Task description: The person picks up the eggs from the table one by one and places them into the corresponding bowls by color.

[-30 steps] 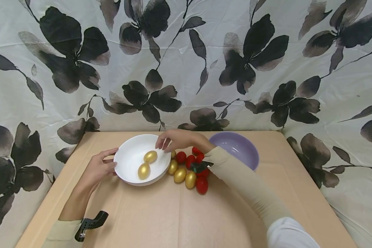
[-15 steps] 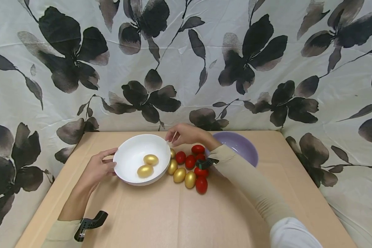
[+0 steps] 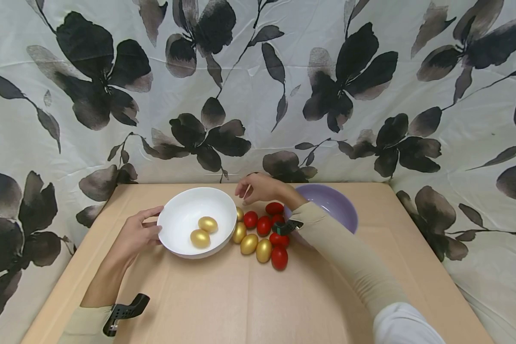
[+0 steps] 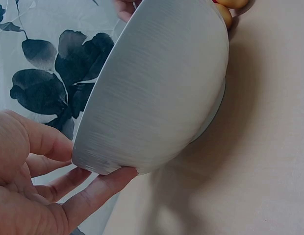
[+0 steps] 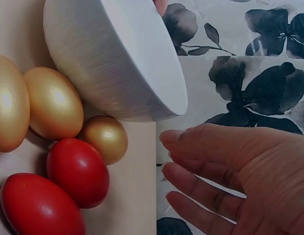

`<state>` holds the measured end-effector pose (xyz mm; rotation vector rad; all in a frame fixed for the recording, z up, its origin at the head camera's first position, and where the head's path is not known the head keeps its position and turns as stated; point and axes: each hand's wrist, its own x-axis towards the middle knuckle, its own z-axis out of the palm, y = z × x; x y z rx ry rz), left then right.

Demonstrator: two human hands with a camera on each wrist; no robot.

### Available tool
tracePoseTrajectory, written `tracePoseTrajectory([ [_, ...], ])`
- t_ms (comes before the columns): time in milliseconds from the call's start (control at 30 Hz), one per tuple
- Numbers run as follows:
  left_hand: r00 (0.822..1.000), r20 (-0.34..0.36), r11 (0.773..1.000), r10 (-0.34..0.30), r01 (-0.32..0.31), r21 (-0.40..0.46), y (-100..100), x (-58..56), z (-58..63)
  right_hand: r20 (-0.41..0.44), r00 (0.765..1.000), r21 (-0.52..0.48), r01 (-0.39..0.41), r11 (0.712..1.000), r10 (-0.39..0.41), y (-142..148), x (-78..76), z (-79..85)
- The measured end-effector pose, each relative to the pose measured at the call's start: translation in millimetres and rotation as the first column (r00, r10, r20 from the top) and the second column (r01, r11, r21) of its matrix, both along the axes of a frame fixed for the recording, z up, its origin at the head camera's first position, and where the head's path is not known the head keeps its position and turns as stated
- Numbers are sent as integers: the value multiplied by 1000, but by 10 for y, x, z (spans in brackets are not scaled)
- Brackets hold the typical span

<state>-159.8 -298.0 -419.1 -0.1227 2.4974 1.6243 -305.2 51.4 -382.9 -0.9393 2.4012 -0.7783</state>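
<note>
On the table's left side stands a white bowl (image 3: pixel 180 210) with two gold eggs (image 3: pixel 199 238) inside. My left hand (image 3: pixel 138 232) holds the bowl at its left side, thumb at the rim and fingertips against the outer wall (image 4: pixel 162 88). My right hand (image 3: pixel 261 188), fingers loosely bent and holding nothing, hovers just right of the bowl's far rim. Beneath and in front of it are several gold eggs (image 3: pixel 249 244) and several red eggs (image 3: pixel 279 258), grouped between the bowls. One gold egg (image 5: pixel 105 139) lies close by the white bowl, partly hidden in the head view.
A purple bowl (image 3: pixel 341 208) stands at the back right, partly covered by the right forearm; its inside is only partly visible. The wooden table (image 3: pixel 223 301) ends at the back against a flower-printed cloth (image 3: pixel 275 86). Each wrist carries a black mount.
My right hand has moved right, from over the white bowl's rim to beyond it. The two gold eggs in the bowl have rolled slightly. The left hand keeps its place.
</note>
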Motion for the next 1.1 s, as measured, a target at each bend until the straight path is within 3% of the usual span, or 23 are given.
tracePoseTrajectory([
  [333,1000,-13,1000,-8,8,3,-3,9,-19,2,1000,47,-12,999,12,-55,4,-137],
  [700,1000,-10,1000,-4,4,-1,4,7,-15,72,997,120,18,993,-27,-163,55,-255],
  [1100,1000,-3,1000,-3,3,6,0,-2,-14,-51,998,171,-35,985,44,-232,54,-346],
])
